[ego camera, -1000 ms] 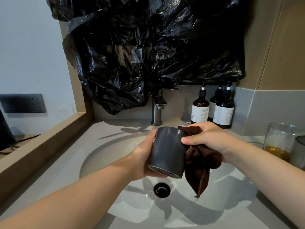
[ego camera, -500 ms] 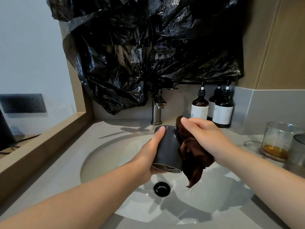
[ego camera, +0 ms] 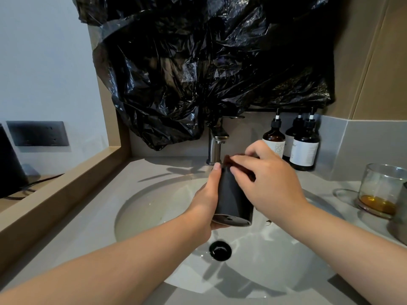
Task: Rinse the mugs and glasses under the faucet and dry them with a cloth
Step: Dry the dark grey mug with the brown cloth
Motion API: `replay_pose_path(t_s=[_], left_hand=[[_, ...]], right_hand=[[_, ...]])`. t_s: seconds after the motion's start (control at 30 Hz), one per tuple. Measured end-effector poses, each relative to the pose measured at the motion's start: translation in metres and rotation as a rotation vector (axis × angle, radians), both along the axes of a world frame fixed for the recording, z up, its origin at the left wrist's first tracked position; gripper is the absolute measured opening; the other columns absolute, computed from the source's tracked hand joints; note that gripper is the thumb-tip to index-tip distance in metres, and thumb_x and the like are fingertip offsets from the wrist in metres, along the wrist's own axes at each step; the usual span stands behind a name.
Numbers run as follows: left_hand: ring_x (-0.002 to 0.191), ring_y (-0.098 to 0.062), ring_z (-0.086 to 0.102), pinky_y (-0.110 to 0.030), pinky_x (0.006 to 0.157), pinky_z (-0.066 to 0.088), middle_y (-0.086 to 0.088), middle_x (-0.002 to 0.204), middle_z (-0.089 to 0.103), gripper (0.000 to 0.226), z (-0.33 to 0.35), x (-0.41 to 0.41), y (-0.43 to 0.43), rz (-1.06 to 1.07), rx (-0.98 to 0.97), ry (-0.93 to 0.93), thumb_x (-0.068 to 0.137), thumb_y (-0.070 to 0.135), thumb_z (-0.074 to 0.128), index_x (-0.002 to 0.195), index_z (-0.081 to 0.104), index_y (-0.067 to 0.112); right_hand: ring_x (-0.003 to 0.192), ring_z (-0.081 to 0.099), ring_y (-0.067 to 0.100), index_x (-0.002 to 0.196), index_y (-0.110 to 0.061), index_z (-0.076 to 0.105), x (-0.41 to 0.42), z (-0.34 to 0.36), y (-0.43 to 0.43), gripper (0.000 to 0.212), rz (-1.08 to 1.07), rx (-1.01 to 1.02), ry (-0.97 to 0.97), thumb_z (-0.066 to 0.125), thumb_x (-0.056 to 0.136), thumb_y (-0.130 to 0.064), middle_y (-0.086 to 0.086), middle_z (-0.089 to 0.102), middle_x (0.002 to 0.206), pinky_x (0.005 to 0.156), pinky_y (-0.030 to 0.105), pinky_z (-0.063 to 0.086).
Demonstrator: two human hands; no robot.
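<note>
Mug (ego camera: 231, 201) sat clasped in the curled fingers of the left hand (ego camera: 206, 201), above the sink (ego camera: 154, 208). The right hand (ego camera: 272, 186) pinched a brown cloth (ego camera: 248, 175) under its fingertips at the mug's far rim. Drying seemed under way, and the cloth likely needed pushing inside next.

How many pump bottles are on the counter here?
3 dark brown white-labelled pump bottles, clustered at the back right of the grey counter: one nearest the steel faucet, one rightmost in front, one partly hidden behind, between them. Others could hide behind.
</note>
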State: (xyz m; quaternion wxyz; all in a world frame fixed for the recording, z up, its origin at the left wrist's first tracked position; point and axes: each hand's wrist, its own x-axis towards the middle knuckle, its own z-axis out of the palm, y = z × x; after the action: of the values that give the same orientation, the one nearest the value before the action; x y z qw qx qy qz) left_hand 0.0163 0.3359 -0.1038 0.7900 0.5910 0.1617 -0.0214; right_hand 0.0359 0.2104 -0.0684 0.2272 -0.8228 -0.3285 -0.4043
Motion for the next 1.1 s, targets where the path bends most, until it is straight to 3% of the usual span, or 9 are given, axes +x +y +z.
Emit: replay_pose_path(t_s=[0.17,0.3,0.47,0.6,0.7,0.87,0.97,1.03,1.1], left_hand=[[0.089,-0.034,0.070,-0.049,0.082,0.057,-0.015,0.095,0.074,0.068,0.005,-0.003,0.003,0.019,-0.110,0.022,0.074,0.075,0.053,0.105,0.066,0.017],[0.079,-0.027,0.071,-0.039,0.071,0.058,-0.011,0.086,0.075,0.067,0.004,-0.004,0.012,0.005,-0.192,0.001,0.078,0.074,0.050,0.099,0.070,0.014],[0.088,-0.033,0.070,-0.049,0.083,0.056,-0.015,0.093,0.074,0.068,0.002,-0.001,0.009,-0.056,-0.130,0.022,0.075,0.073,0.054,0.109,0.065,0.015],[0.093,-0.036,0.069,-0.051,0.085,0.055,-0.017,0.100,0.072,0.070,0.000,-0.005,0.000,-0.131,-0.091,0.043,0.076,0.073,0.053,0.114,0.060,0.016],[0.090,-0.034,0.069,-0.047,0.081,0.055,-0.017,0.099,0.072,0.072,0.000,-0.003,0.002,-0.120,-0.154,0.047,0.076,0.075,0.052,0.115,0.061,0.015],[0.090,-0.030,0.069,-0.041,0.075,0.056,-0.014,0.091,0.074,0.073,0.001,-0.002,0.015,-0.015,-0.208,0.044,0.075,0.075,0.053,0.108,0.068,0.011],[0.092,-0.030,0.069,-0.043,0.080,0.055,-0.016,0.098,0.073,0.073,0.003,-0.003,0.016,-0.061,-0.211,0.045,0.077,0.074,0.050,0.114,0.066,0.014],[0.098,-0.034,0.067,-0.049,0.087,0.053,-0.018,0.103,0.072,0.072,0.004,-0.003,0.013,-0.085,-0.224,0.056,0.075,0.074,0.053,0.116,0.064,0.016],[0.093,-0.035,0.068,-0.050,0.086,0.054,-0.018,0.097,0.073,0.067,0.005,-0.005,0.011,-0.085,-0.236,0.062,0.076,0.071,0.056,0.109,0.064,0.015]], right_hand=[[0.081,0.053,0.019,0.099,-0.019,0.072,-0.004,-0.002,-0.001,0.031,0.150,-0.130,-0.045,0.049,0.088,-0.037,0.001,0.054,0.092,0.057,0.034,0.048],[0.081,0.052,0.016,0.098,-0.019,0.073,-0.011,-0.013,-0.005,0.028,0.338,-0.270,-0.053,0.051,0.088,-0.034,-0.002,0.056,0.093,0.059,0.036,0.049],[0.076,0.058,0.020,0.095,-0.013,0.072,-0.006,-0.008,-0.012,0.018,0.280,-0.043,-0.057,0.061,0.084,-0.020,0.000,0.059,0.084,0.064,0.038,0.050],[0.082,0.056,0.012,0.098,-0.016,0.069,0.002,0.003,-0.022,0.017,0.123,0.170,0.036,0.067,0.081,-0.014,-0.003,0.061,0.088,0.074,0.029,0.046],[0.073,0.056,0.015,0.086,-0.013,0.072,-0.004,0.000,-0.022,0.010,0.214,0.030,-0.011,0.066,0.079,-0.018,-0.001,0.058,0.080,0.064,0.034,0.048],[0.069,0.053,0.015,0.084,-0.014,0.071,-0.018,-0.021,-0.005,0.014,0.403,-0.182,0.005,0.061,0.081,-0.024,-0.002,0.055,0.080,0.054,0.036,0.047],[0.075,0.055,0.013,0.082,-0.011,0.068,-0.011,-0.023,-0.005,0.011,0.411,-0.016,0.085,0.064,0.080,-0.021,-0.003,0.055,0.084,0.065,0.031,0.048],[0.079,0.055,0.005,0.080,-0.012,0.066,-0.004,-0.017,-0.010,0.002,0.348,0.192,0.157,0.068,0.079,-0.014,-0.004,0.056,0.084,0.075,0.018,0.045],[0.083,0.054,-0.001,0.077,-0.019,0.064,0.005,-0.007,-0.018,0.011,0.226,0.346,0.274,0.069,0.081,-0.010,-0.010,0.056,0.084,0.076,0.005,0.038]])
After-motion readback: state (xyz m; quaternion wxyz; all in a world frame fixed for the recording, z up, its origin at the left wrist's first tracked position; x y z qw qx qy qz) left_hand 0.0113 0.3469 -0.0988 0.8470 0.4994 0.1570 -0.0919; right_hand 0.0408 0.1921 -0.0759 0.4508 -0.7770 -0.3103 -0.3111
